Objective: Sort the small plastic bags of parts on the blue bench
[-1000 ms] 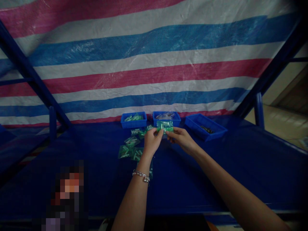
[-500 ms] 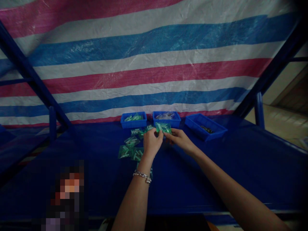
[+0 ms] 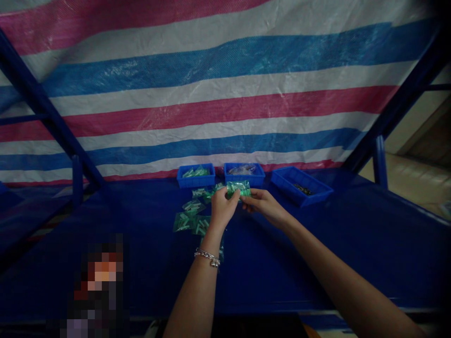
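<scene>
A small green-tinted plastic bag with pale stick-like pieces inside is held up between both hands. My left hand pinches its left side, thumb across the front. The fingers of my right hand close on its right edge. Similar bags lie loosely around my left wrist: one bag at the far left, another bag beside it, and a further bag behind them. Part of this group is hidden by my left hand and forearm.
Along the back of the blue table stand a blue bin with green bags, a second bin with clear bags, and an angled third bin with small dark pieces. A striped sheet hangs behind, between blue frame posts.
The bag between my hands has tilted slightly, and my left thumb lies further over its front. My left hand has shifted a little to the right. The bins and loose bags have stayed put.
</scene>
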`<move>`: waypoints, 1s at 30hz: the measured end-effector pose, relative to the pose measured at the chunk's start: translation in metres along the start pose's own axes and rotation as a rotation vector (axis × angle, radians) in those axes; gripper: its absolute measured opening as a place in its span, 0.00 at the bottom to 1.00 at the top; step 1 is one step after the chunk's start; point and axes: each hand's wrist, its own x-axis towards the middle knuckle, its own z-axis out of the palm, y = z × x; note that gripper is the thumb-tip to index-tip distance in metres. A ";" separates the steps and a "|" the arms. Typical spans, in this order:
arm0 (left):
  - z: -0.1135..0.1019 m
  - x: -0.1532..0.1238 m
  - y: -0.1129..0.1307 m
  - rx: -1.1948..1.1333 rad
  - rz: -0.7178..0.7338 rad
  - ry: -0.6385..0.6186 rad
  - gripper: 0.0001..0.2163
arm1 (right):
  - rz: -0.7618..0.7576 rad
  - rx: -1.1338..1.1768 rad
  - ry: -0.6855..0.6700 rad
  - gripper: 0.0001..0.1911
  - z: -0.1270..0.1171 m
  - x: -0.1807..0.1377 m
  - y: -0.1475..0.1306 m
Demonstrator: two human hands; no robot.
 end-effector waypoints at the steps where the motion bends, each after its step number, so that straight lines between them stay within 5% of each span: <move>1: 0.000 0.000 0.001 0.003 0.002 0.000 0.09 | 0.001 -0.008 -0.003 0.13 0.000 0.000 0.000; 30: -0.004 -0.004 0.005 0.470 0.159 0.075 0.09 | -0.063 -0.096 0.025 0.16 0.000 0.001 0.003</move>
